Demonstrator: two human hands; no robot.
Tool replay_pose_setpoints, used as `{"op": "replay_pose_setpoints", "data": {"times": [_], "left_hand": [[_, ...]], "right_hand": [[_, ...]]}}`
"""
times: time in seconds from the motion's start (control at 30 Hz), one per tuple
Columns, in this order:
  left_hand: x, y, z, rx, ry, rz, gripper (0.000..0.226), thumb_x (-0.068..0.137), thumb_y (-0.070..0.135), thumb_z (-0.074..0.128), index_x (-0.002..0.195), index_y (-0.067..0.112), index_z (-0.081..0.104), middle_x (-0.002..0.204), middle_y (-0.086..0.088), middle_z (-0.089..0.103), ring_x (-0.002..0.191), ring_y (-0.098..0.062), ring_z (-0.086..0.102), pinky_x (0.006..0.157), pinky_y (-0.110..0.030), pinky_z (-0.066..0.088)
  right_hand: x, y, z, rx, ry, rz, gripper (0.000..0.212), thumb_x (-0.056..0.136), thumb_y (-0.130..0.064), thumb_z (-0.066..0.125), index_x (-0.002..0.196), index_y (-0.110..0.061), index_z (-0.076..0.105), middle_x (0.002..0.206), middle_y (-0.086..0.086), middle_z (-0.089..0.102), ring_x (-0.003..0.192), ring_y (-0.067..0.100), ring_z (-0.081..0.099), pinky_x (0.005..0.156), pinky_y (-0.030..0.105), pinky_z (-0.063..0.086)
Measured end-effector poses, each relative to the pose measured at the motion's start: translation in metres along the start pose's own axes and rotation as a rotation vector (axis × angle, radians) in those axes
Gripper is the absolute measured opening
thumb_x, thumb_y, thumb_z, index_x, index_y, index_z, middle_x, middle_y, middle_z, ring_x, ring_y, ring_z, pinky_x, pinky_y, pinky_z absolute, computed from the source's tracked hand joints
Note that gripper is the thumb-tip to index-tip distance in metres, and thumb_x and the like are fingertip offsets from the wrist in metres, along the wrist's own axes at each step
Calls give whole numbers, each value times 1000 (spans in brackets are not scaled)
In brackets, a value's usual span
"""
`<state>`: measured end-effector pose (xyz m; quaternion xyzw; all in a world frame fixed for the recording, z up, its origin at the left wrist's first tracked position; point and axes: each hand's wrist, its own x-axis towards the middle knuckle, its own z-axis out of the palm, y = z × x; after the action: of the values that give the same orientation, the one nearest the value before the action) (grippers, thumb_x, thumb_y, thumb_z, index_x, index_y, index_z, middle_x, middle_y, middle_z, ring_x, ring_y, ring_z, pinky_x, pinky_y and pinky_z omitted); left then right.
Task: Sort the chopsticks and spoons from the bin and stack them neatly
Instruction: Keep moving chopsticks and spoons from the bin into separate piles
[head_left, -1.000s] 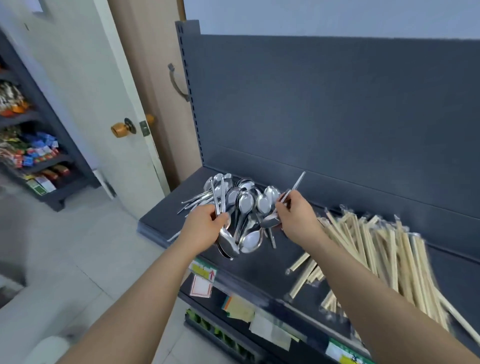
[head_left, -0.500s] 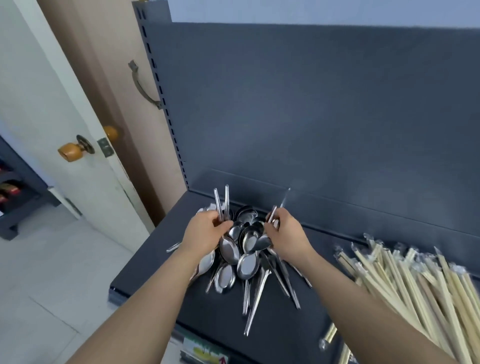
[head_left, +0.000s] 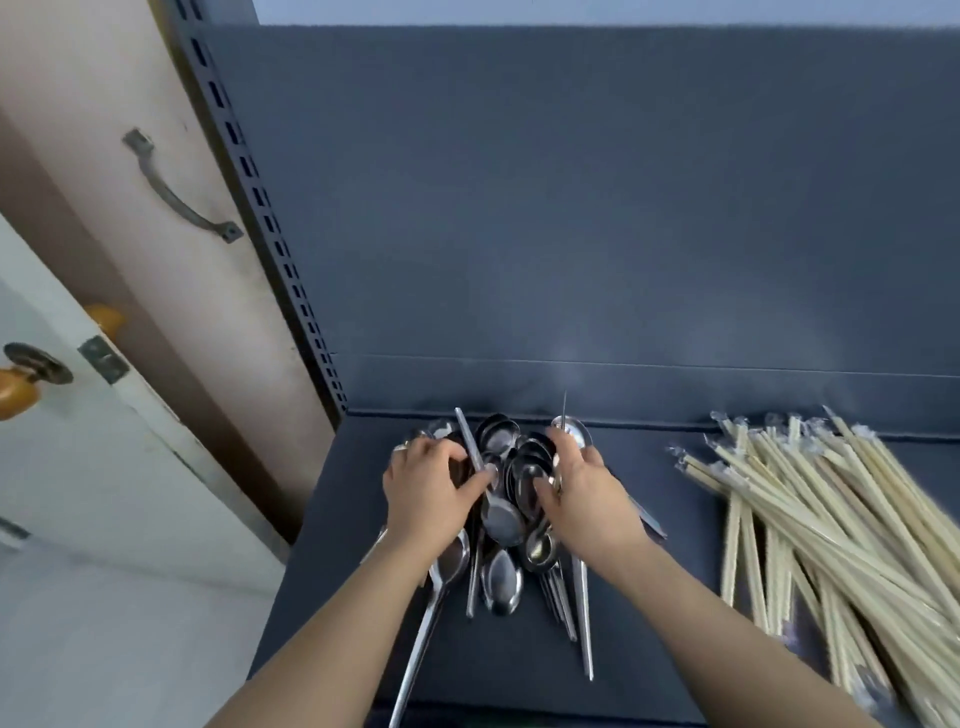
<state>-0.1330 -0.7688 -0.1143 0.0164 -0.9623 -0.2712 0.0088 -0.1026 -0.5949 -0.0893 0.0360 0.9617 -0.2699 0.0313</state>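
A heap of shiny metal spoons (head_left: 501, 525) lies on the dark shelf (head_left: 519, 670), bowls at the back, several handles pointing toward me. My left hand (head_left: 423, 496) grips a spoon handle that sticks up past its fingers at the heap's left side. My right hand (head_left: 582, 493) curls round another spoon handle on the heap's right side, its thin end pointing up toward the back panel. A big pile of wrapped wooden chopsticks (head_left: 831, 525) lies to the right, apart from both hands.
The shelf's dark back panel (head_left: 571, 208) rises right behind the spoons, with a slotted upright (head_left: 260, 208) at its left. A door with a round knob (head_left: 21, 387) and a tan wall with a metal handle (head_left: 179, 189) stand to the left. Floor lies below the shelf's left edge.
My view has swung left and down, closer to the shelf. Both hands have drawn nearer each other over the spoon heap, and the spoons lie more bunched between them.
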Motion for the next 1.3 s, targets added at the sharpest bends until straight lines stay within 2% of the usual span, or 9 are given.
{"op": "replay_pose_setpoints", "data": {"times": [0.2,0.3,0.4,0.6,0.73,0.83,0.97,1.17,1.3], "left_hand": [[-2,-4,-7,32,-45,118,34,90,46,57,114,24,59,121,3,55,120,-24,44,102,-39,37],[-5,-1,-13,107,-25,197,28,91,42,55,110,22,60,114,3,56,114,-23,47,97,-37,40],[-9,10,-20,181,0,313,28,92,42,51,109,22,62,111,3,59,110,-23,50,92,-35,39],[-30,58,-23,193,-28,549,27,93,39,50,104,19,65,106,4,65,101,-22,54,87,-34,42],[-56,108,-9,158,-82,680,28,93,39,50,111,23,65,109,7,65,103,-21,55,91,-33,37],[-80,152,9,122,-131,769,29,94,39,51,113,22,65,110,5,65,103,-22,56,90,-33,43],[-119,222,42,122,-175,876,32,96,41,44,118,25,61,118,9,62,110,-18,52,92,-32,41],[-179,338,107,67,-208,962,29,95,38,47,112,23,65,112,6,65,105,-19,55,89,-32,43],[-214,412,147,10,-247,985,28,94,39,50,115,24,64,113,5,66,104,-21,56,89,-33,45]], "right_hand": [[-12,-5,2,-166,43,53,30,96,-28,45,124,-17,45,111,10,57,93,33,62,71,35,47],[-19,-5,0,-239,83,48,28,95,-30,45,118,-17,56,114,7,59,103,30,59,71,31,42],[-32,-2,-10,-247,162,46,24,95,-28,45,106,-14,60,106,5,59,103,28,55,67,28,33],[-70,28,-43,-289,255,90,27,96,-31,44,110,-15,61,108,3,61,105,27,56,79,33,44],[-102,62,-75,-324,297,158,26,93,-30,46,107,-14,62,111,4,63,102,30,60,80,36,48],[-132,95,-100,-344,329,225,26,92,-32,46,107,-17,62,113,0,63,106,28,60,83,36,49],[-178,152,-139,-341,388,320,30,94,-33,47,115,-18,62,120,-1,62,109,27,58,85,36,50],[-249,255,-210,-431,388,418,20,94,-27,44,89,-12,56,94,2,60,93,27,58,68,33,38],[-284,321,-252,-437,421,472,25,94,-27,44,104,-12,61,106,3,62,101,26,59,77,35,48]]}}
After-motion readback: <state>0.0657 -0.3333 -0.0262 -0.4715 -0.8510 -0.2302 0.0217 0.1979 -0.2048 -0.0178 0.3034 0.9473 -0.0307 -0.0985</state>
